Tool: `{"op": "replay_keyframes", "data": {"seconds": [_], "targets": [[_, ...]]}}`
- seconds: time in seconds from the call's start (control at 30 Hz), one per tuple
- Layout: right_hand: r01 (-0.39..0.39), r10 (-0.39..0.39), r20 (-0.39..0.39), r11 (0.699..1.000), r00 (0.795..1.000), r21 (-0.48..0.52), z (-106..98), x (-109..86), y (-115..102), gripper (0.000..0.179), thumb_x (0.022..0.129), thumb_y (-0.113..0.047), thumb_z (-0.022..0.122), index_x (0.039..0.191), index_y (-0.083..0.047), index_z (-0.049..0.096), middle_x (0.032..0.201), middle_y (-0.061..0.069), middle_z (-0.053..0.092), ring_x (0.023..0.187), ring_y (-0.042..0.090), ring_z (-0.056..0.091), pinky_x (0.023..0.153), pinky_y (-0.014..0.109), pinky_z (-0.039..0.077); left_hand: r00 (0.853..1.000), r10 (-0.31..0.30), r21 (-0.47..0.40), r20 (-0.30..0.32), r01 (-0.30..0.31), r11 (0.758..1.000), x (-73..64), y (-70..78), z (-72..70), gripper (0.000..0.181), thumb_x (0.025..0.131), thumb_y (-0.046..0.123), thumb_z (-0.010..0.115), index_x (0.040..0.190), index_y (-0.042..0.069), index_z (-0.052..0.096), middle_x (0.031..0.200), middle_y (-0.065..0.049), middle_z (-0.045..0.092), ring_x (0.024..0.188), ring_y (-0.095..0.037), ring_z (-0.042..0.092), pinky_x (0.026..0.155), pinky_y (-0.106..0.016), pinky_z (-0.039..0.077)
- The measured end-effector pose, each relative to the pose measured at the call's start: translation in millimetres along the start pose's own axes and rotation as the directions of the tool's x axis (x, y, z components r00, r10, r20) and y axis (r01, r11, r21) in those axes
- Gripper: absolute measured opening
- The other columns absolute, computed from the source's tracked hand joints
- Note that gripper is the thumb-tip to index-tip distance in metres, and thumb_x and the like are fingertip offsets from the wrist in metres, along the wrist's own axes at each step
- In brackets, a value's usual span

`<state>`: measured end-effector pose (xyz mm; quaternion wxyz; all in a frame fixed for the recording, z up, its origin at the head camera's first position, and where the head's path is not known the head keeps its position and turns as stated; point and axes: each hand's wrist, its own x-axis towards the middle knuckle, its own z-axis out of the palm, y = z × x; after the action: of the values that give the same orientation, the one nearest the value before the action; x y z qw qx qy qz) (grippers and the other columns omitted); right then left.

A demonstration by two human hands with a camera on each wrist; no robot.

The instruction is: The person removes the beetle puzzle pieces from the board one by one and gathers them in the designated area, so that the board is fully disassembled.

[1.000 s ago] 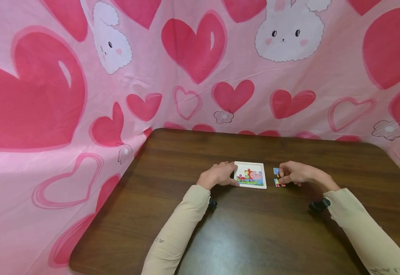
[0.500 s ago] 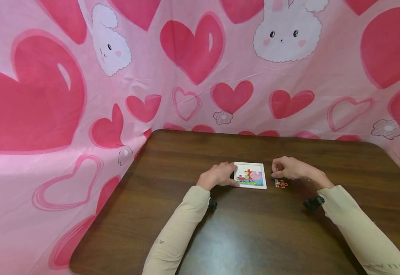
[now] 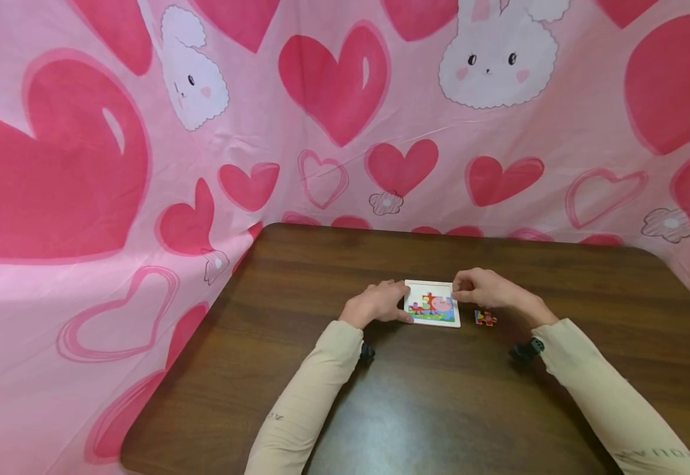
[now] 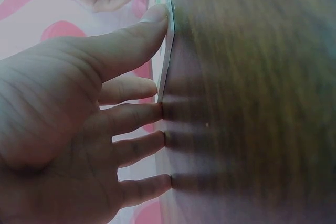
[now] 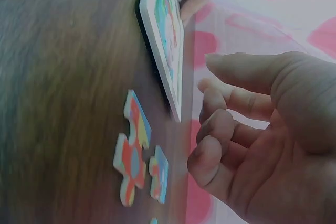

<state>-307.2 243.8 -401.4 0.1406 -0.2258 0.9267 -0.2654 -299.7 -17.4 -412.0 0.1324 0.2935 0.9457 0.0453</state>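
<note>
A white-framed jigsaw tray (image 3: 433,323) lies on the table with a partly filled picture of a pink cartoon pig. My left hand (image 3: 376,303) touches its left side, fingers straight and spread, thumb at the near corner; the left wrist view shows the thumb (image 4: 152,17) against the tray's edge. Over the tray's far right corner, the thumb and index finger of my right hand (image 3: 487,288) come together in a pinch on a puzzle piece, which is almost wholly hidden by the fingers. The other right fingers are curled, as the right wrist view shows.
A red and yellow puzzle piece (image 3: 485,318) lies right of the tray. Close to it in the right wrist view is a smaller blue piece (image 5: 159,174), and part of another piece (image 5: 154,221) shows at the bottom edge. Heart-patterned pink cloth (image 3: 333,79) surrounds the brown table (image 3: 321,264).
My right hand has lifted a blue puzzle piece from beside the tray and moved left to the tray's right corner. The left hand and the tray have stayed put.
</note>
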Motion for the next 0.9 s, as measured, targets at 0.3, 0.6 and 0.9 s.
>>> {"op": "replay_keyframes", "data": {"seconds": [0.3,0.6,0.9], "targets": [[0.009,-0.009,0.003,1.0,1.0,-0.02,10.8,13.4,-7.3,0.014,0.092,-0.022,0.069,0.1,-0.011,0.068,0.078,0.002,0.059,0.068,0.015,0.05,0.06,0.028,0.042,1.0,-0.005,-0.005,0.009,0.005,1.0,1.3,-0.5,-0.4,0.056,0.087,0.052,0.069,0.13,0.019,0.055,0.138,-0.001,0.054,0.123,-0.02,0.051,0.104,-0.042,0.045],[-0.013,0.013,0.024,1.0,1.0,0.005,16.4,19.6,-10.9,0.019,0.091,-0.023,0.07,0.104,-0.009,0.068,0.081,0.004,0.061,0.067,0.016,0.052,0.058,0.029,0.044,1.0,0.0,0.01,0.001,0.0,1.0,2.4,-1.0,-0.1,0.053,0.087,0.053,0.068,0.126,0.019,0.056,0.137,-0.001,0.055,0.122,-0.02,0.053,0.102,-0.042,0.046],[-0.037,0.035,0.1,0.999,0.994,0.015,19.1,24.0,-12.5,0.027,0.092,-0.024,0.068,0.112,-0.007,0.065,0.085,0.006,0.061,0.06,0.015,0.052,0.054,0.029,0.045,1.0,-0.007,-0.011,0.006,0.007,1.0,1.3,-0.6,-1.0,0.052,0.086,0.053,0.068,0.125,0.02,0.057,0.13,0.0,0.057,0.116,-0.019,0.054,0.097,-0.04,0.049]]}}
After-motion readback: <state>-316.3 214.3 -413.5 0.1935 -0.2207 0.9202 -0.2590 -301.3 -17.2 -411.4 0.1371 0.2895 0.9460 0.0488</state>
